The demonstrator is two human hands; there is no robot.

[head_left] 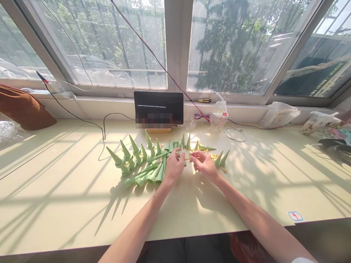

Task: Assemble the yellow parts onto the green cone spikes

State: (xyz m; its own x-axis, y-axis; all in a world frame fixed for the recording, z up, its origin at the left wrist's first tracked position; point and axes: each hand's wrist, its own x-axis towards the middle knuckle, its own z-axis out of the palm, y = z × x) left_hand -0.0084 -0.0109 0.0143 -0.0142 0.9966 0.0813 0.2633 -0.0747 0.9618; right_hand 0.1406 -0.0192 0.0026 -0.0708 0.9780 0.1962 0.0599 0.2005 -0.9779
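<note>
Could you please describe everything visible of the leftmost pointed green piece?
The leftmost pointed green piece is pale, smooth and plastic-looking, tapering from a wider collar to a narrow tip. It leans left in this view, at the group's left end on the table. Its collar appears to meet another green piece; whether they are joined is unclear. The left hand and right hand are clear of it.
</note>
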